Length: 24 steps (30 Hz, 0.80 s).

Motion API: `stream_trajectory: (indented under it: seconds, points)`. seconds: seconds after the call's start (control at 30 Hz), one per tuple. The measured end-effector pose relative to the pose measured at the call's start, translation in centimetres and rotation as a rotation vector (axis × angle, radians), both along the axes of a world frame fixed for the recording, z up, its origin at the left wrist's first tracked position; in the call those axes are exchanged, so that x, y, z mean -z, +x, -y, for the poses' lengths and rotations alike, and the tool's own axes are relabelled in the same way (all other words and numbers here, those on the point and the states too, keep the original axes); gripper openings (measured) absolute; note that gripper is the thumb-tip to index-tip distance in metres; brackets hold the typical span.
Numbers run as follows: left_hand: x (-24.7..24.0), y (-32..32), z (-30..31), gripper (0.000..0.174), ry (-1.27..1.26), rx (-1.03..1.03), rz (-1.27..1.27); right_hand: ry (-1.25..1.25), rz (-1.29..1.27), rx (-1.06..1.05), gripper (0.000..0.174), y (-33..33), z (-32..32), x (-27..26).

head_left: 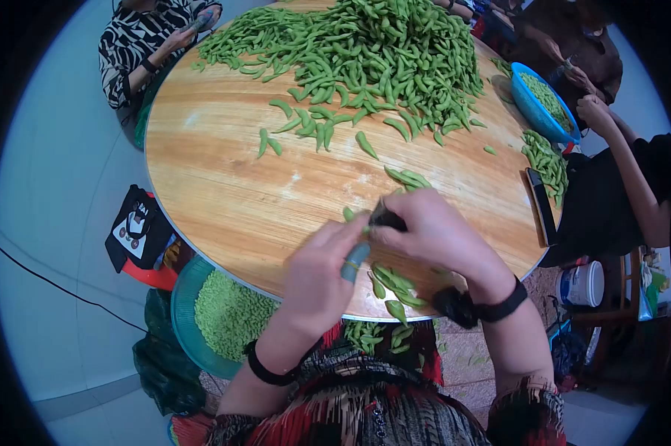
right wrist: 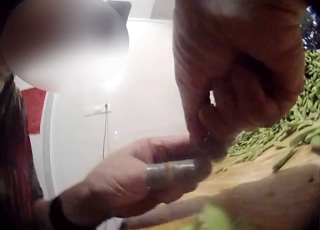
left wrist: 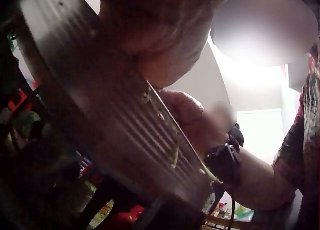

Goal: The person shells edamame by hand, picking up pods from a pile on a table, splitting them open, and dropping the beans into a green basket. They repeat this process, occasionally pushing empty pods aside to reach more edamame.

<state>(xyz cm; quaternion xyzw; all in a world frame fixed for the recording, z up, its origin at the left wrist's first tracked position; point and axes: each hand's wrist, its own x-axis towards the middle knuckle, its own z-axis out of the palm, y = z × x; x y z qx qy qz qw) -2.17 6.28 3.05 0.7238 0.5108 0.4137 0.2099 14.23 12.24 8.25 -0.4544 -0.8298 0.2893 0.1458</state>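
My left hand [head_left: 317,271], with grey tape [head_left: 355,262] round its thumb, meets my right hand [head_left: 436,227] over the near part of the round table. The fingertips of both hands pinch a small green soybean pod, mostly hidden between them. Dark wrapping [head_left: 387,215] covers a right finger. In the right wrist view, the curled right hand [right wrist: 240,85] is above the taped left hand [right wrist: 135,172]. Loose pods [head_left: 399,286] lie beside the hands at the table edge, with a few more [head_left: 408,178] just beyond them.
A large heap of pods [head_left: 395,59] covers the far side of the wooden table [head_left: 216,163]. A green basket of shelled beans [head_left: 231,316] stands below the left edge. At the right are a blue basin [head_left: 532,111], a dark phone [head_left: 541,207] and other people's hands.
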Motion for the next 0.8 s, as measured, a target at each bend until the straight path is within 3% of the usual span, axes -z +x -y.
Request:
stream_trajectory:
  seconds: [0.1,0.13,0.2,0.23,0.27,0.3,0.33,0.53,0.63,0.7,0.77,0.8]
  points:
    - [0.4,0.4,-0.1,0.032,0.010,0.073,0.046,-0.147,-0.091,0.078,0.026,0.9,1.7,-0.7]
    - [0.4,0.5,-0.1,0.032,0.008,0.077,0.044,-0.333,-0.274,0.150,0.027,1.1,2.3,-0.5]
    - [0.6,0.3,0.0,0.028,-0.647,0.156,0.891,-0.310,-0.432,0.210,0.026,1.3,3.2,0.5]
    - [0.8,0.2,0.0,0.028,-0.650,0.154,0.888,-0.283,-0.588,0.267,0.026,1.4,3.6,0.9]
    - [1.2,0.0,0.0,0.026,-0.654,0.199,1.090,-0.288,-0.592,0.270,0.026,1.5,4.2,1.0]
    - [1.4,0.0,0.0,0.026,-0.653,0.243,1.293,-0.505,-0.645,0.233,0.025,1.6,4.7,1.0]
    - [1.4,0.2,0.0,0.026,-0.655,0.241,1.291,-0.721,-0.693,0.192,0.024,1.8,5.1,1.0]
    - [0.5,1.2,0.1,0.025,-0.563,0.156,1.158,-0.831,-0.773,0.177,0.026,1.9,5.6,2.5]
    - [0.9,1.6,0.1,0.013,-0.492,0.096,1.001,-0.851,-0.828,0.156,0.024,2.1,5.5,3.4]
    - [1.5,1.7,0.1,0.027,-0.422,0.113,0.938,-0.853,-0.851,0.150,0.023,2.0,5.6,3.3]
    - [1.9,1.6,0.2,0.026,-0.423,0.213,1.055,-1.119,-1.021,0.254,0.020,1.6,5.6,2.5]
    - [2.1,1.5,0.2,0.026,-0.420,0.313,1.170,-1.122,-1.022,0.255,0.020,1.5,5.6,2.5]
